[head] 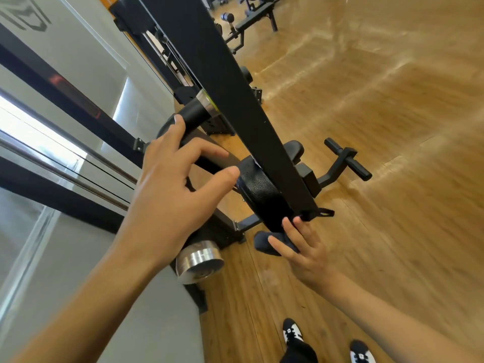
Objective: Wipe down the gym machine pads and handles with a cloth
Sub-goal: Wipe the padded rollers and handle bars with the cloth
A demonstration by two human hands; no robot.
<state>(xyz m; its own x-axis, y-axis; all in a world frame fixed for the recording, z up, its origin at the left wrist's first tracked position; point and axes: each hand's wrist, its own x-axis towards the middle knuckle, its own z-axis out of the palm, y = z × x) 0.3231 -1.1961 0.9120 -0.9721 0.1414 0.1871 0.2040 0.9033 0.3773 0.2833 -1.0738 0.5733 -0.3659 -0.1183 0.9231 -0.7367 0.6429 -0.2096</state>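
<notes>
A black machine beam (235, 100) runs diagonally across the view. From its left side juts a black handle grip (193, 111) with a silver collar. My left hand (167, 184) reaches at that grip with fingers spread, the index fingertip touching it and the thumb apart below. Under the beam lies a black textured seat pad (258, 184). My right hand (303, 247) holds a bunched dark cloth (263, 243) just below the beam's lower end, fingertips touching the end bracket.
A black T-shaped foot bar (348, 159) sticks out right of the seat. A chrome weight peg (199, 263) sits low on the frame. Glass wall and cables run along the left. A bench (251, 19) stands far back on the wooden floor. My shoes (292, 331) are below.
</notes>
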